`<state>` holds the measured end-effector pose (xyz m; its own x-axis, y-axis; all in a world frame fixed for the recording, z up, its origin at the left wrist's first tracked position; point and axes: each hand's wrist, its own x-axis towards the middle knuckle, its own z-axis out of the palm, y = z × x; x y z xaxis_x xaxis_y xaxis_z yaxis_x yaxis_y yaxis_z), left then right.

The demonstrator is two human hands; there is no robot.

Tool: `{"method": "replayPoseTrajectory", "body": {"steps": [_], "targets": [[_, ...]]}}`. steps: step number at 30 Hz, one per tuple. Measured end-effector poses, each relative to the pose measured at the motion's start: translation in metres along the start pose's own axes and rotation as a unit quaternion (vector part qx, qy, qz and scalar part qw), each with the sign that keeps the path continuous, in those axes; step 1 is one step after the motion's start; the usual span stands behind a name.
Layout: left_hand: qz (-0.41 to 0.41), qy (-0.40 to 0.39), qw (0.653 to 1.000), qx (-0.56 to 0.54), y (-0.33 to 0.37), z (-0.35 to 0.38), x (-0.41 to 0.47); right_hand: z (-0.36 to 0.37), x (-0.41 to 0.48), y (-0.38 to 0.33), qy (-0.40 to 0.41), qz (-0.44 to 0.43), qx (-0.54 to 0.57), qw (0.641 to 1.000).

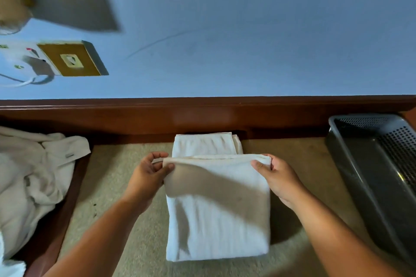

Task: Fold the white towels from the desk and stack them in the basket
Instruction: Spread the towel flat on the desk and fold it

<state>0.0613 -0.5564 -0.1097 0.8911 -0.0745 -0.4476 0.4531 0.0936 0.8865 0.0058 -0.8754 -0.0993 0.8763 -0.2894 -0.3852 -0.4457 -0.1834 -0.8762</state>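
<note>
A white towel (217, 213) lies folded lengthwise on the beige desk pad (112, 198) in the middle of the view. Its near part is doubled over towards the far end, and the far end still shows beyond the raised edge. My left hand (149, 177) pinches the left corner of that raised folded edge. My right hand (275, 177) pinches the right corner. A dark grey perforated basket (371, 177) stands at the right, and the part of it I see holds nothing. A heap of unfolded white towels (33, 177) lies at the left.
A brown wooden ledge (202, 112) runs along the back of the desk against a pale blue wall. A brass wall socket (72, 59) with a white cable sits at the upper left.
</note>
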Motion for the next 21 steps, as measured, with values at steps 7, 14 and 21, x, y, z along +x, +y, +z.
{"method": "replayPoseTrajectory", "body": {"steps": [7,14,21], "targets": [[-0.04,0.075,0.991,0.107,-0.019,0.013,0.11,0.028,0.105,0.012,0.011,0.086,-0.056,0.995],[-0.017,0.117,0.921,0.37,-0.018,0.021,0.196,0.066,0.196,0.018,0.105,0.122,-0.064,0.985],[-0.05,0.133,0.898,0.417,-0.046,0.043,0.186,0.092,0.195,0.036,0.094,0.176,-0.088,0.976]]}}
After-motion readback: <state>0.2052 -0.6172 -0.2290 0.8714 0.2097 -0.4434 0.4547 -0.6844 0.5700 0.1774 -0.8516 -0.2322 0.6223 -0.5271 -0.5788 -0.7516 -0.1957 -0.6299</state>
